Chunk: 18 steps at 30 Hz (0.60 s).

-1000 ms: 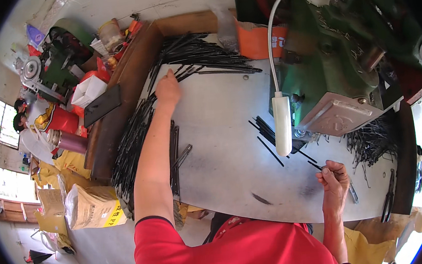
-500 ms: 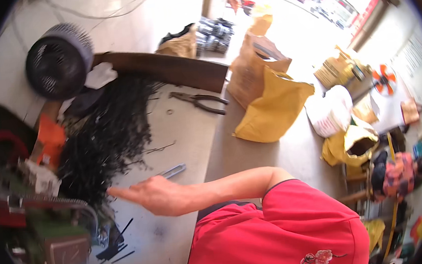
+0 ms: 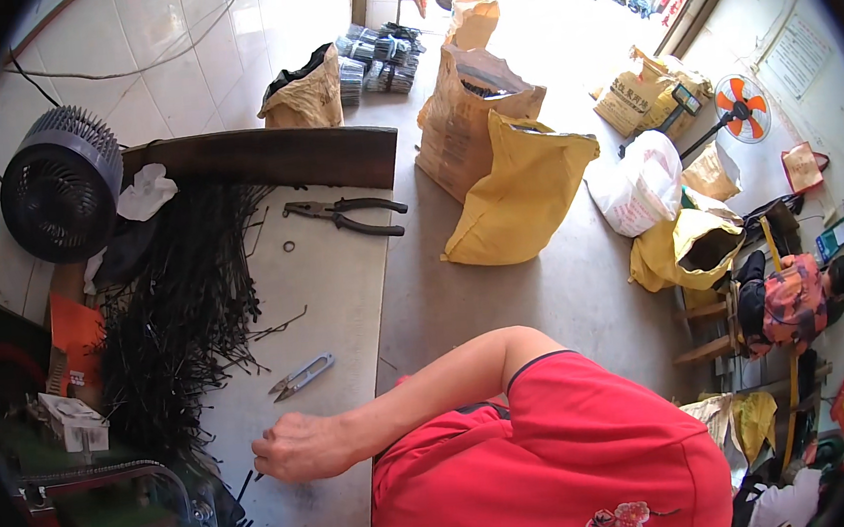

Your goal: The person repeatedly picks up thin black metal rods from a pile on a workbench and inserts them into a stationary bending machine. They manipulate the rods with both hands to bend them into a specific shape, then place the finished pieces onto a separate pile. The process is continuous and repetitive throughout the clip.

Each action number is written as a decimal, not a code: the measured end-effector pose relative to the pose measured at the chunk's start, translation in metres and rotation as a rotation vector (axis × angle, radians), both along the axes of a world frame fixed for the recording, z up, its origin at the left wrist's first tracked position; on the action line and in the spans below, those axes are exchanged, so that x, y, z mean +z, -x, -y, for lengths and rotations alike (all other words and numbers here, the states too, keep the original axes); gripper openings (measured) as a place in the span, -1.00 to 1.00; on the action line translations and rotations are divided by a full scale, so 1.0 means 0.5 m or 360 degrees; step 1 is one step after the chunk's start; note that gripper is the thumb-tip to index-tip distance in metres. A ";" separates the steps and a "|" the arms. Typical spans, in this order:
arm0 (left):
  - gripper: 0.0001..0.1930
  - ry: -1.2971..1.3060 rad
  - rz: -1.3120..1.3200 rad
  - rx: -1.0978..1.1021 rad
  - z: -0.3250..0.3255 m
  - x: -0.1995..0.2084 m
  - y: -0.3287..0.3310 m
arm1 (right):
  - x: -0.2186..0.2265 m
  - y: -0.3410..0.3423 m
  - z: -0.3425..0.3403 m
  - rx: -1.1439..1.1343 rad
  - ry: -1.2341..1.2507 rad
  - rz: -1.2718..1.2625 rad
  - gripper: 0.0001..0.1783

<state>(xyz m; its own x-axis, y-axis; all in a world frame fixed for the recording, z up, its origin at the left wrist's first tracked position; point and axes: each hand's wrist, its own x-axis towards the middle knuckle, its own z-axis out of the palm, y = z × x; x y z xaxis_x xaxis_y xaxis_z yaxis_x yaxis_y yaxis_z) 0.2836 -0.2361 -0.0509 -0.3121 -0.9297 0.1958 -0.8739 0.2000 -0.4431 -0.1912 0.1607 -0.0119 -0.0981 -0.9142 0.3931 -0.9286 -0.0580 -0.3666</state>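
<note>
**One hand on the bench among black strips**

A right hand (image 3: 298,447) is resting on the bench (image 3: 329,292), its fingers (image 3: 263,456) curling narrowly around a thin black strip (image 3: 257,476). A heap of black strips (image 3: 182,335) is lying at ten o'clock from it, small snips (image 3: 301,375) at twelve, pliers (image 3: 346,216) farther up. A green machine (image 3: 82,504) is sitting at nine o'clock, a round fan (image 3: 61,183) beyond the heap. The left hand is not showing.
</note>
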 end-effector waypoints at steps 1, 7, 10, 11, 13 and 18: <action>-0.48 0.0011 -0.0067 -0.0049 0.001 -0.011 0.009 | -0.004 0.003 -0.001 -0.0020 -0.0011 0.0028 -0.89; -0.61 -0.0155 -0.0575 -0.0415 -0.028 -0.048 0.035 | -0.019 0.001 0.011 0.0075 0.0107 0.0205 -0.86; -0.67 -0.0273 -0.0775 -0.0584 -0.074 -0.052 0.137 | -0.021 0.004 0.002 -0.0024 0.0210 0.0123 -0.88; -0.69 -0.0297 -0.0840 -0.0642 -0.095 -0.055 0.179 | -0.022 0.000 -0.002 -0.0089 0.0135 0.0138 -0.90; -0.72 -0.0303 -0.0997 -0.0691 -0.157 -0.041 0.232 | -0.018 -0.005 0.008 -0.0093 0.0003 -0.0008 -0.91; -0.75 -0.0114 -0.1275 -0.0925 -0.271 0.074 0.343 | -0.007 0.008 0.044 -0.0163 0.0065 0.0335 -0.88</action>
